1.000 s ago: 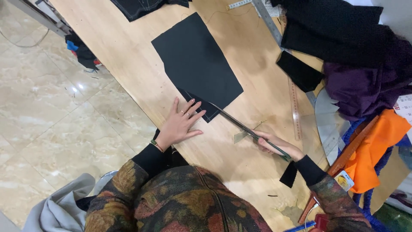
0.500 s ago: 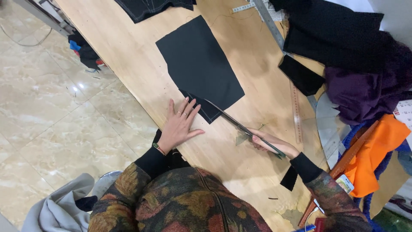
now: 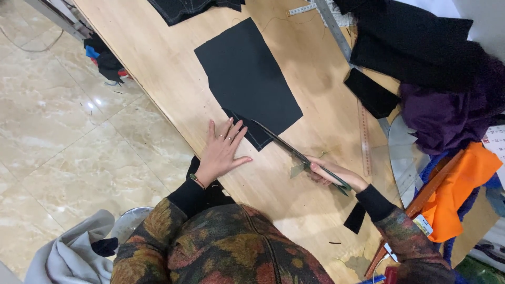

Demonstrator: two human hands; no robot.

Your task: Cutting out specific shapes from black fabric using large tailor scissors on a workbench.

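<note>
Since approx. half a sec ago little has shifted: the black fabric panel (image 3: pixel 247 79) sits in the same spot on the wooden desk (image 3: pixel 158 84), centre-upper part of the frame, and the left hand (image 3: pixel 221 150) has stayed flat on its lower corner, fingers spread, palm down, pinching nothing. The right hand (image 3: pixel 334 176), centre-right of the frame, remains wrapped shut around the handles of the scissors (image 3: pixel 294 152); the blades have crept a touch further toward the cloth edge, w/ the tip now at the panel's lower edge just right of the left fingertips. Judging from that, the cut along the lower corner is in progress, not finished: the corner piece under the left hand is still joined as far as I can tell. Whether the blades are open or closed can't be told, too thin at this res. Scissors' long axis runs diagonally, handles at lower right, tip pointing upper left toward the fabric. The panel is roughly rectangular, its long axis running from upper left to lower right of the frame, lower corner nearest the person. Also around: a clear ruler (image 3: pixel 364 137) right of the scissors, a metal ruler (image 3: pixel 336 31) at top, a small black scrap (image 3: pixel 372 92) near it, dark clothes heaped (image 3: pixel 421 47) at upper right, orange cloth (image 3: pixel 463 189) at the right edge.
</note>
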